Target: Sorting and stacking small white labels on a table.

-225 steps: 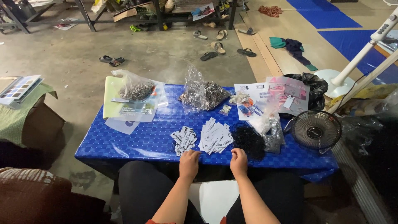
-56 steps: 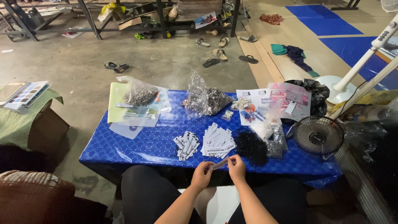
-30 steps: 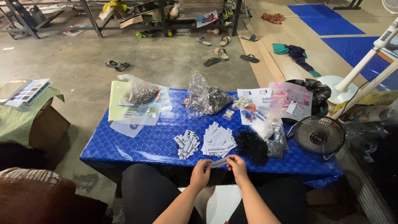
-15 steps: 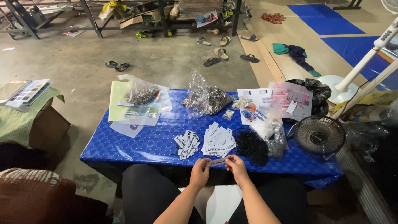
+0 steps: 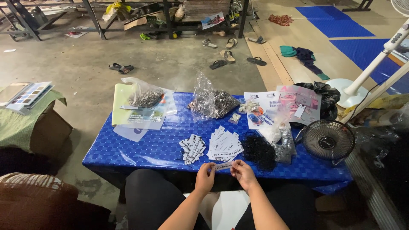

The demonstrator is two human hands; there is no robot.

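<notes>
At the lower centre of the frame, just off the near edge of the blue table [image 5: 140,149], the left hand [image 5: 205,177] and the right hand [image 5: 243,173] pinch a white printed card [image 5: 222,166] between them, one at each end. Just above it lie a small heap of cards [image 5: 192,148], a fanned card stack [image 5: 224,146] and a black mesh bundle [image 5: 258,151]. A small black fan [image 5: 328,139] stands at the right.

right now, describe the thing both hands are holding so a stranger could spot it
On the blue table, at the near edge, the left hand and right hand pinch a white printed tag. Unlike the fanned tag pile behind, it is single and lifted.
</notes>
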